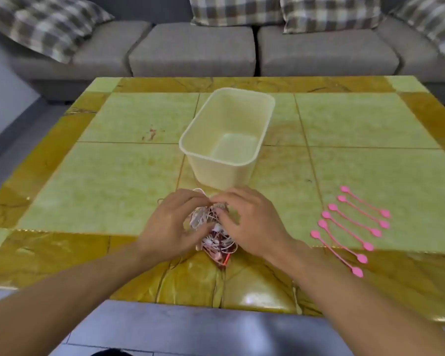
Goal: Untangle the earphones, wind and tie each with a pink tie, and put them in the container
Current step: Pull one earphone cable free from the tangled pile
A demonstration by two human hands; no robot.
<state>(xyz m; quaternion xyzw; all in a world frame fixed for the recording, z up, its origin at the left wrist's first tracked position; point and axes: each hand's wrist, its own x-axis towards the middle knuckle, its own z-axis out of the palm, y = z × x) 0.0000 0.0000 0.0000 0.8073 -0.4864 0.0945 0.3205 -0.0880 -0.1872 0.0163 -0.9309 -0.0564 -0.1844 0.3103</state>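
Both hands work on a tangled bundle of earphones [213, 233] at the near middle of the desk [118, 181]. The bundle is a knot of white and pinkish cords with a few white earbud pieces and a dark red patch showing — it lies on the desk's yellow-brown border, just in front of the container [226, 140].

Left hand [172, 227]: fingers curled round the left side of the bundle, fingertips pinching cord at the top. Right hand [252, 222]: fingers curled over the right side of the bundle, thumb and forefinger pinching cord near the top, close to the left hand's fingertips. A thin loop of white cord sticks up behind the two hands, near the container's front wall.

The container is a cream plastic tub, open top, nothing visible inside, standing upright at the desk's centre, slightly rotated.

Pink ties [349, 227] — six, laid out side by side in a slanted row on the right part of the desk, well apart from the bundle, each a thin strip with a round end. The nearest ones lie close beside the right forearm.

Behind the desk, a grey sofa [190, 50] with checked cushions [44, 24].
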